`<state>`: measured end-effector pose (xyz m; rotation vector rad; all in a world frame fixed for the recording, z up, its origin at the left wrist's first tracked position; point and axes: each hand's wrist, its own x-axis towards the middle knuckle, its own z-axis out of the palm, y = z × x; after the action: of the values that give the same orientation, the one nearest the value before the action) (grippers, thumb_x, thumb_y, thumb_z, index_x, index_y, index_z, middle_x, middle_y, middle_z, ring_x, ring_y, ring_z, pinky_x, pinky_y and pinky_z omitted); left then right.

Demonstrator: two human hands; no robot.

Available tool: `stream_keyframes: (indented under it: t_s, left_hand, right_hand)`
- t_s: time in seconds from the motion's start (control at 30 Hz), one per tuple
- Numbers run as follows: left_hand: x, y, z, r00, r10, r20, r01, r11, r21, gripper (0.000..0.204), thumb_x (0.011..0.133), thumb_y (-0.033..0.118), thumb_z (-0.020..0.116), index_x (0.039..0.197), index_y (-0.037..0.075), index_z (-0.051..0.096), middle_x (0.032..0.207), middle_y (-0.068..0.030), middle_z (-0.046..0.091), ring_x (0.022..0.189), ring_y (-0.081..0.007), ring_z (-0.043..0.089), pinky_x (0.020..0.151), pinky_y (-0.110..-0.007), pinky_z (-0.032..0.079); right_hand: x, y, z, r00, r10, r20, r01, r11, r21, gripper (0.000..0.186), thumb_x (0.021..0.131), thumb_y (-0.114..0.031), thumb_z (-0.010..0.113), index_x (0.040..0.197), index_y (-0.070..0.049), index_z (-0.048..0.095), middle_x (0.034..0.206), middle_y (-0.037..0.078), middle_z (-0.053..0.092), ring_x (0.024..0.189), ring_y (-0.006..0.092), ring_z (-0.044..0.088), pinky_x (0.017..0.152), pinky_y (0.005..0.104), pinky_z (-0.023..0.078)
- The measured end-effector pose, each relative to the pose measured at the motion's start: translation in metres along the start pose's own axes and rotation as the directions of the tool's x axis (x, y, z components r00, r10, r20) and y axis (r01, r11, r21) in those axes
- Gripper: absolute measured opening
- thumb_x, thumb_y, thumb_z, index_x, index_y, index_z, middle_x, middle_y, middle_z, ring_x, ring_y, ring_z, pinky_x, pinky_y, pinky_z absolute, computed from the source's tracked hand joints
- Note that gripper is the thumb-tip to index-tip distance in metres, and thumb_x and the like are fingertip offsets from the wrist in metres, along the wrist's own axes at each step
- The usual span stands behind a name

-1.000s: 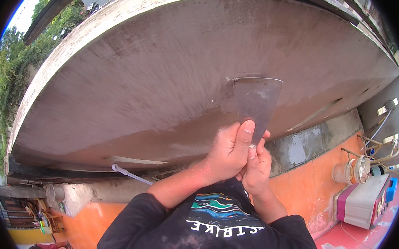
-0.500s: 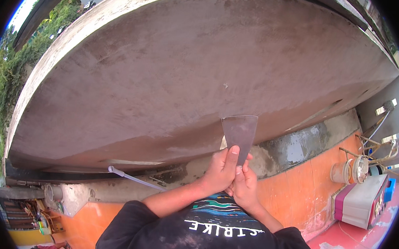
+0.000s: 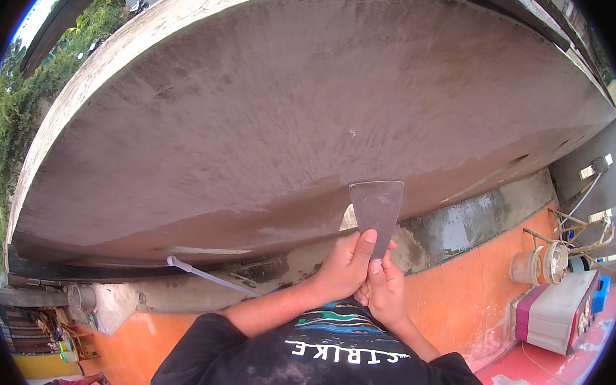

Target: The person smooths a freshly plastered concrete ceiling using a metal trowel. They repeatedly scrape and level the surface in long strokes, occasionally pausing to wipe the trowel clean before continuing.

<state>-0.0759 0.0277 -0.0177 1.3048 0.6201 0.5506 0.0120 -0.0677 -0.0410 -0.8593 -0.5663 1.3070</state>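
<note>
A wide putty knife [image 3: 377,211] with a flaring grey blade is held in front of me, its broad edge turned away and lying at or close to a large grey-brown plastered wall [image 3: 278,106]. My left hand [image 3: 342,269] is closed round its lower part, thumb lying along the blade. Close against it, my right hand [image 3: 388,296] is also closed, fingers bent at the handle end. Most of the handle is hidden by my fingers. Whether the blade edge truly touches the wall cannot be made out.
A pale pipe-like rod [image 3: 218,280] juts out near my left forearm. To the right are an orange tiled surface [image 3: 456,300], a dirty bucket [image 3: 556,263] and a white-and-maroon box [image 3: 558,314]. Green plants [image 3: 13,118] show beyond the wall at far left.
Both hands and the putty knife have shifted slightly to the right and a touch nearer to me. The grip looks the same.
</note>
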Motion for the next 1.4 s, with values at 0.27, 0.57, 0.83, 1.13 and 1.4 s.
stream_keyframes:
  t_s: [0.27, 0.57, 0.83, 1.13, 1.4]
  left_hand:
    - [0.001, -0.007, -0.003, 0.999, 0.016, -0.045, -0.015, 0.999, 0.032, 0.055, 0.108, 0.041, 0.032, 0.102, -0.003, 0.064, 0.080, -0.0048, 0.065, 0.077, -0.0116, 0.062, 0.072, -0.028, 0.052]
    - [0.014, 0.046, 0.004, 0.967, 0.253, -0.022, -0.253, 0.968, 0.003, 0.053, 0.108, 0.039, 0.032, 0.098, -0.002, 0.064, 0.075, -0.0026, 0.062, 0.069, -0.0080, 0.057, 0.063, -0.024, 0.049]
    - [0.000, 0.003, 0.012, 0.994, 0.067, -0.085, -0.070, 0.997, -0.043, 0.053, 0.108, 0.039, 0.033, 0.099, -0.002, 0.064, 0.078, -0.0027, 0.063, 0.074, -0.0102, 0.059, 0.070, -0.027, 0.050]
    - [0.005, 0.002, -0.001, 0.997, 0.037, -0.074, -0.036, 0.999, 0.017, 0.054, 0.108, 0.040, 0.032, 0.100, -0.003, 0.064, 0.078, -0.0030, 0.064, 0.074, -0.0114, 0.061, 0.070, -0.028, 0.051]
    - [0.016, 0.033, -0.008, 0.970, 0.243, 0.030, -0.245, 0.962, 0.123, 0.052, 0.108, 0.036, 0.032, 0.100, -0.003, 0.065, 0.082, -0.0058, 0.066, 0.078, -0.0135, 0.063, 0.073, -0.030, 0.052]
  right_hand:
    - [0.004, 0.011, 0.005, 0.997, 0.020, -0.071, -0.024, 0.998, -0.056, 0.020, 0.107, -0.021, 0.041, 0.100, -0.005, 0.049, 0.068, -0.001, 0.048, 0.051, 0.0064, 0.043, 0.046, 0.0222, 0.037]
    - [0.023, -0.038, 0.019, 0.982, -0.189, 0.032, 0.191, 0.967, -0.168, 0.020, 0.106, -0.023, 0.043, 0.099, -0.005, 0.050, 0.069, 0.000, 0.051, 0.051, 0.0065, 0.045, 0.046, 0.0218, 0.038]
    - [-0.002, -0.008, 0.001, 0.999, 0.018, -0.033, -0.020, 0.998, -0.060, 0.019, 0.106, -0.021, 0.043, 0.097, -0.006, 0.047, 0.065, 0.000, 0.047, 0.049, 0.0070, 0.043, 0.045, 0.0225, 0.036]
    - [0.010, -0.004, 0.006, 1.000, 0.026, -0.014, -0.026, 0.997, -0.068, 0.019, 0.106, -0.021, 0.042, 0.099, -0.005, 0.048, 0.066, 0.000, 0.048, 0.050, 0.0074, 0.043, 0.046, 0.0231, 0.036]
    - [0.021, -0.025, 0.012, 0.996, -0.090, 0.019, 0.091, 0.993, -0.071, 0.019, 0.106, -0.022, 0.044, 0.106, -0.004, 0.050, 0.067, 0.000, 0.048, 0.049, 0.0074, 0.042, 0.046, 0.0232, 0.036]
